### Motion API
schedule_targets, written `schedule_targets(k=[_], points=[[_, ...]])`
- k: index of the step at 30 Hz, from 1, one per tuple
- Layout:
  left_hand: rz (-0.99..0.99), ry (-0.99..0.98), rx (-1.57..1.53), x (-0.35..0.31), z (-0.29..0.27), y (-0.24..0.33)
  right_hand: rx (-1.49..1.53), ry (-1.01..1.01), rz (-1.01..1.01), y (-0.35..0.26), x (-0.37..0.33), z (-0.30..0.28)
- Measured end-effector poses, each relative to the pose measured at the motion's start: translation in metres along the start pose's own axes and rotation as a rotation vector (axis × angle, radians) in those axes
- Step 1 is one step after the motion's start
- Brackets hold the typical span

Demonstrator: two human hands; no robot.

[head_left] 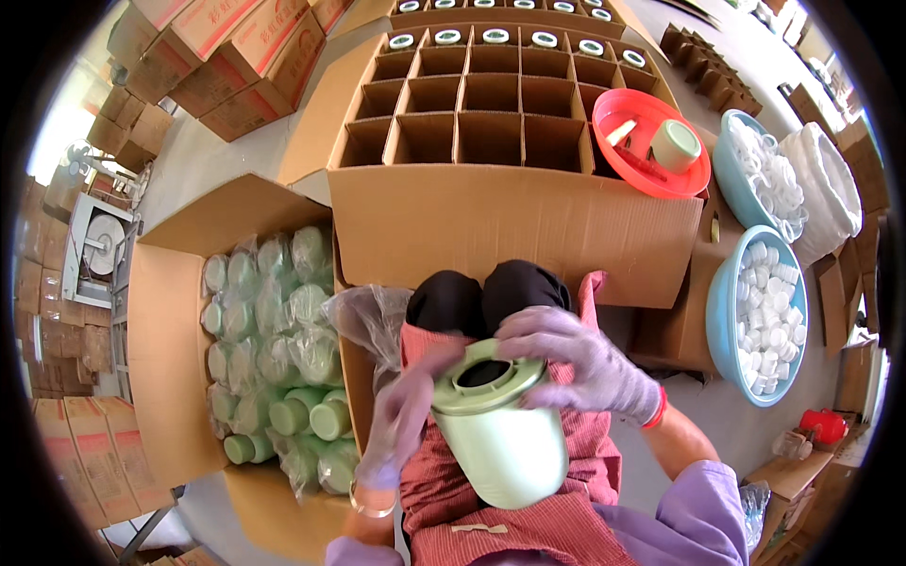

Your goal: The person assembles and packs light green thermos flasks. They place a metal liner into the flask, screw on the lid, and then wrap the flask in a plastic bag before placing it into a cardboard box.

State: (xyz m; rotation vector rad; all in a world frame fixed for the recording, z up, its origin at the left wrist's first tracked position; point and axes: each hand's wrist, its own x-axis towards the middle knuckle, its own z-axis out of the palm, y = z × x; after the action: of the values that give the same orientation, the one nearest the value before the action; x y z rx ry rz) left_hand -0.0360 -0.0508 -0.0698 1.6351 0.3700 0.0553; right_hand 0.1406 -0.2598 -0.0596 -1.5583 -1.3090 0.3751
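Over my lap I hold a pale green thermos body (505,457), tilted so that the dark round opening in its rim faces up. My left hand (404,415) is closed on the left side of the rim, slightly smeared by motion. My right hand (593,363) grips the rim from the right, its fingers lying across the top edge and side. Both hands wear thin pale gloves. To the left of my left hand, an open carton (179,330) holds several rows of similar green containers (269,311), many in clear plastic bags.
Ahead stands a divided carton (500,222), with flasks along its far row. On its right corner rests a red basin (609,108) with a green cup (675,144). Farther right are blue basins of white caps (769,311) and white rings (764,179). Stacked cartons (226,57) stand far left.
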Motion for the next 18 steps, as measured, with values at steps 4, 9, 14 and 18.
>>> schedule_targets(k=[4, 9, 14, 18], points=[[-0.030, 0.186, -0.429, 0.001, -0.011, -0.004, -0.186, 0.287, 0.393, 0.004, -0.031, -0.021], [0.392, -0.241, -0.579, 0.060, 0.018, -0.020, -0.398, 0.317, -0.059, -0.053, 0.010, 0.057], [-0.113, -0.250, -0.599, 0.065, 0.011, -0.024, -0.367, 0.306, -0.025, -0.034, 0.000, 0.073], [0.175, -0.101, -0.150, 0.029, -0.032, -0.032, -0.435, 0.226, 0.238, 0.014, -0.035, -0.012]])
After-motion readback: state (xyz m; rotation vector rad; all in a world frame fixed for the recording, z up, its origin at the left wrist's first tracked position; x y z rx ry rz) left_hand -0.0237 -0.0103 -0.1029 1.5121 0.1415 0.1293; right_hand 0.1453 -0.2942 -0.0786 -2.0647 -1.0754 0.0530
